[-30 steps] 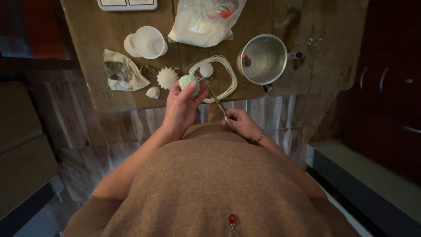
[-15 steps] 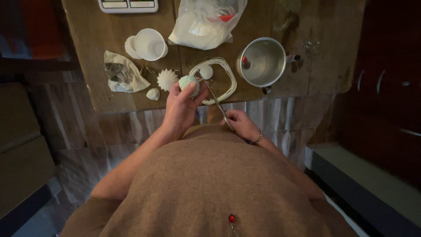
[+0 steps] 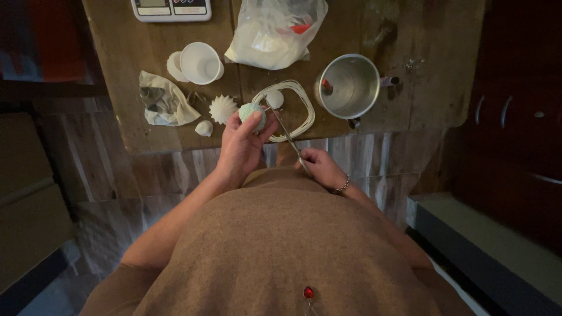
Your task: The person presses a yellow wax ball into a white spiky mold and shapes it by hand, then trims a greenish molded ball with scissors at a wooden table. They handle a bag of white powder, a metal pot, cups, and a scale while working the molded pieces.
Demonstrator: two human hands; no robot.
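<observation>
My left hand (image 3: pixel 241 146) grips a pale green textured ball-shaped candle (image 3: pixel 252 113) just over the near edge of the wooden table (image 3: pixel 134 111). My right hand (image 3: pixel 321 168) holds the handles of a pair of metal scissors (image 3: pixel 287 136), whose blades point up and left toward the top of the green ball. Right behind the blades lie a small white ball (image 3: pixel 275 99) and a coil of white wick cord (image 3: pixel 301 108).
On the table: a white spiky candle (image 3: pixel 222 108), a small white shell shape (image 3: pixel 204 127), a crumpled cloth (image 3: pixel 164 99), a white cup (image 3: pixel 200 62), a plastic bag of white flakes (image 3: pixel 272 32), a metal pot (image 3: pixel 349 85), a kitchen scale (image 3: pixel 171 8). A dark cabinet (image 3: pixel 515 111) stands right.
Both hands keep their hold and barely move. The whole view has slid slightly downward, showing more of the scale at the far edge.
</observation>
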